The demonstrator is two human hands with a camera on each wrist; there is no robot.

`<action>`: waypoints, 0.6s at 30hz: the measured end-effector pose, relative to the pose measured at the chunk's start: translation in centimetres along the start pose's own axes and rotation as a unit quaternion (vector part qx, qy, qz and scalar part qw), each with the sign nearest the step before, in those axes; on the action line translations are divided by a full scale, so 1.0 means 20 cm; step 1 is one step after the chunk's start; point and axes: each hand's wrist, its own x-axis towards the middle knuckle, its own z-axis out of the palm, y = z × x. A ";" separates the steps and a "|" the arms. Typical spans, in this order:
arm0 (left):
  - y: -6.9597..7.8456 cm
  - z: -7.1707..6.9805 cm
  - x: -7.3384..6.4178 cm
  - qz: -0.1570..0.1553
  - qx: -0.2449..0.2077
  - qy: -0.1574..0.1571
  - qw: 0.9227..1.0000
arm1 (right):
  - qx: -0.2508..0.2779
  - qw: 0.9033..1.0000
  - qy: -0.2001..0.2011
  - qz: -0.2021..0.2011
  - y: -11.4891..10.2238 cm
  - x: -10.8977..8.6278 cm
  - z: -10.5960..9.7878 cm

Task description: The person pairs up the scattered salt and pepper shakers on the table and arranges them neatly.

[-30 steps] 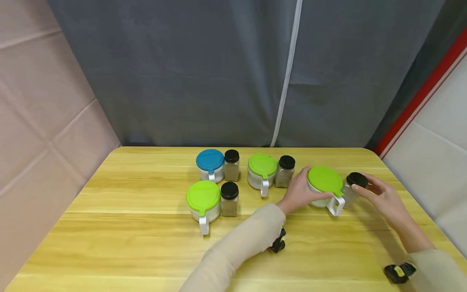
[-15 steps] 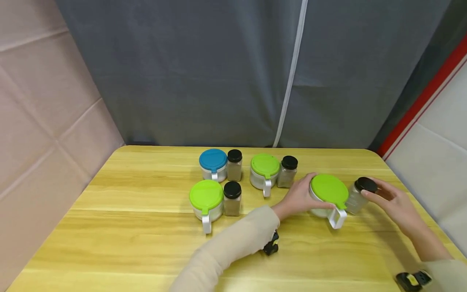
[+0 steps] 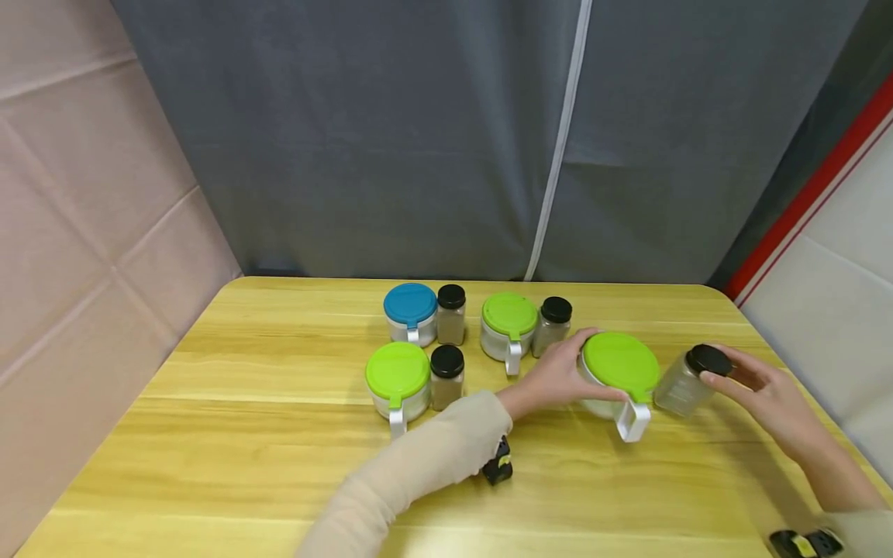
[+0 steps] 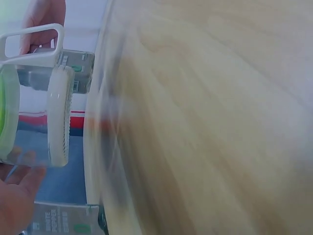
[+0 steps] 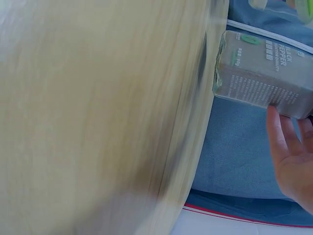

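Observation:
My left hand (image 3: 554, 373) grips a clear seasoning jar with a green lid (image 3: 621, 363) and white handle, thumb in front and fingers round the far side. The left wrist view shows its transparent wall and white base (image 4: 59, 117) close above the tabletop. To its right, my right hand (image 3: 770, 399) holds a square black pepper bottle (image 3: 680, 387) near its black cap. The bottle leans, cap toward the hand and base toward the jar. In the right wrist view the printed label of the pepper bottle (image 5: 266, 68) faces the camera, with fingertips on its side.
Behind and left stand another green-lidded jar (image 3: 509, 316) with a black-capped bottle (image 3: 551, 333), and a blue-lidded jar (image 3: 410, 304) with a bottle (image 3: 450, 318). Nearer is a green-lidded jar (image 3: 398, 372) beside a bottle (image 3: 446, 380). A grey curtain (image 3: 349, 155) closes off the back of the wooden table (image 3: 244, 449).
The held jar and pepper bottle have come nearer the front of the table. The bottle has shifted right and tilted further, and the gap between the two has widened.

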 end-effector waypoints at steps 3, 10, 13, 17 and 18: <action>0.00 -0.03 -0.02 0.002 0.009 0.000 1.000 | 0.011 1.000 0.003 -0.012 -0.01 -0.01 0.00; -0.02 -0.06 -0.06 0.022 0.005 -0.007 1.000 | 0.037 0.999 -0.010 -0.028 -0.03 -0.03 0.00; -0.03 -0.08 -0.07 0.031 0.010 -0.013 0.999 | 0.050 0.997 -0.012 -0.052 -0.06 -0.04 0.01; -0.04 -0.09 -0.10 0.035 0.021 -0.022 0.999 | 0.056 0.995 -0.013 -0.077 -0.09 -0.05 0.01; -0.04 -0.09 -0.11 0.035 0.021 -0.023 0.999 | 0.054 0.995 -0.015 -0.079 -0.09 -0.05 0.01</action>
